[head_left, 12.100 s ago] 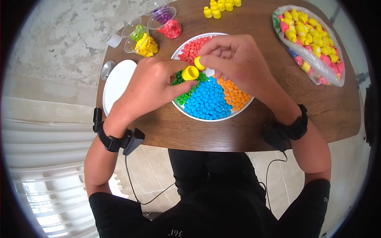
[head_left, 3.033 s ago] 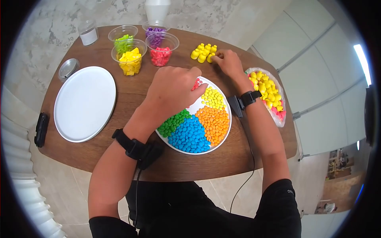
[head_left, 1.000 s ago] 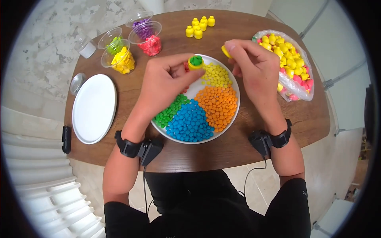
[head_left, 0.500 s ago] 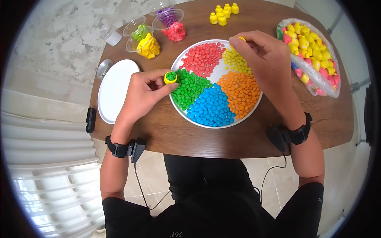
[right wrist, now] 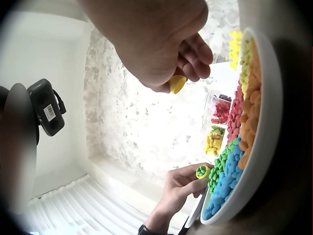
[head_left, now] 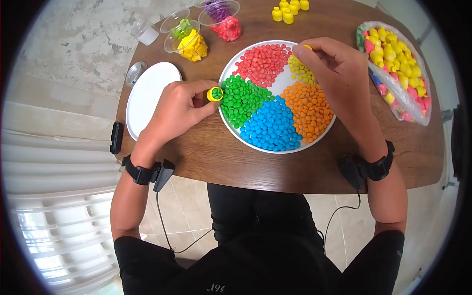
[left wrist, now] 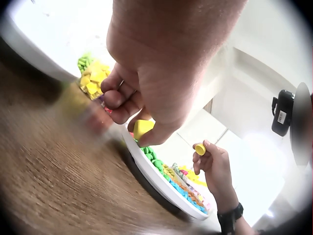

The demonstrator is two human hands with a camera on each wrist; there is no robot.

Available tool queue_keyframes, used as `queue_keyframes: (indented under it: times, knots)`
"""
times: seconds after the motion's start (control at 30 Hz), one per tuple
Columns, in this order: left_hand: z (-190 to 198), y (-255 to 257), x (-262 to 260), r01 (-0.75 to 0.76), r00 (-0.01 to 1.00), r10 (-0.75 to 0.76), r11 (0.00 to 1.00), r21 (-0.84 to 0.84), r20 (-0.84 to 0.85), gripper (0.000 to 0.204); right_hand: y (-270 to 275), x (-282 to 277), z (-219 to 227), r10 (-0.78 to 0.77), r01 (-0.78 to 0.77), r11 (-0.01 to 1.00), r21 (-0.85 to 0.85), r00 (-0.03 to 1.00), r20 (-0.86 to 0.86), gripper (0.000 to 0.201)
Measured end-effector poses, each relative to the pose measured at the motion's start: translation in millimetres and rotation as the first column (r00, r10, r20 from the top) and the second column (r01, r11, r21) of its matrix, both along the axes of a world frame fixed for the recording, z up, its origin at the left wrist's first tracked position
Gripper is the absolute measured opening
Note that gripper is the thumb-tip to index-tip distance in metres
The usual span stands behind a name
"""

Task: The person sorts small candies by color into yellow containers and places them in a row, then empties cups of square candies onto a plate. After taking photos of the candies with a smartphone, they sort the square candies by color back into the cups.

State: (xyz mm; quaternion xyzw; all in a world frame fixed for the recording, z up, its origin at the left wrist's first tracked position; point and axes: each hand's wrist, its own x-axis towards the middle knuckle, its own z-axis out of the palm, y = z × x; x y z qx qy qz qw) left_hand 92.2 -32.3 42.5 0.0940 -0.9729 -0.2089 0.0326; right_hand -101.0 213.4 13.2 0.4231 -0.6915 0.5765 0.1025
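In the head view my left hand [head_left: 178, 107] pinches a small yellow cup [head_left: 215, 94] holding green candies, just left of the round candy plate [head_left: 262, 148]. My right hand [head_left: 339, 73] hovers above the plate's right side. Between its thumb and fingers it holds a small yellow cap [right wrist: 177, 84], clearer in the right wrist view. Red, yellow, orange, blue and green candies [head_left: 241, 101] lie in separate wedges on the plate. From the left wrist view, the yellow cup [left wrist: 143, 128] is at the plate's rim, its mouth hidden.
An oval white plate [head_left: 150, 98] lies at the left beside a round clear lid [head_left: 135, 73]. Clear cups of yellow pieces [head_left: 193, 47] and other colours stand at the back left. Several yellow bottles [head_left: 288, 16] are at the back; a bag of yellow and pink pieces [head_left: 400, 69] lies right.
Since the earlier frames, the left hand has taken up a cup now filled with green candies and moved it left, off the plate's middle. The right hand holds the cap, now over the plate's right side.
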Motion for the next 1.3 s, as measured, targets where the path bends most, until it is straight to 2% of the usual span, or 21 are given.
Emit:
queue_keyframes:
  times: [0.03, 0.07, 0.13, 0.23, 0.57, 0.83, 0.93, 1.3]
  knots:
    - [3, 1, -1, 0.034, 0.999, -0.035, 0.997, -0.072, -0.005, 0.032, 0, 0, -1, 0.001, -0.001, 1.000, -0.007, 1.000, -0.003, 0.026]
    - [6, 3, -2, 0.038, 0.999, -0.038, 0.997, -0.071, 0.000, 0.032, 0, -1, -1, -0.002, 0.002, 1.000, -0.006, 1.000, 0.002, 0.026]
    - [10, 7, -5, 0.130, 0.991, -0.132, 0.962, -0.241, 0.005, 0.031, 1, -2, -2, -0.006, 0.006, 1.000, 0.008, 0.999, -0.035, 0.027]
    - [13, 10, -10, 0.210, 0.976, -0.220, 0.923, -0.321, 0.007, 0.029, 1, -1, -1, -0.002, 0.002, 1.000, 0.008, 1.000, -0.016, 0.028]
    - [18, 14, -14, 0.262, 0.965, -0.235, 0.893, -0.366, 0.119, 0.032, -1, -1, -4, 0.005, -0.005, 1.000, 0.014, 0.998, -0.057, 0.029]
    - [24, 18, -16, 0.343, 0.938, -0.250, 0.769, -0.540, 0.241, 0.029, -1, -1, -5, 0.011, -0.010, 1.000, 0.024, 0.999, -0.038, 0.029]
    - [26, 20, -17, 0.361, 0.932, -0.277, 0.741, -0.566, 0.232, 0.025, -1, -1, -4, 0.018, -0.017, 0.999, 0.029, 0.999, -0.036, 0.030]
    - [30, 20, -27, 0.396, 0.909, -0.245, 0.756, -0.521, 0.336, 0.027, 0, 0, -3, 0.014, -0.011, 0.999, 0.051, 0.999, -0.045, 0.029]
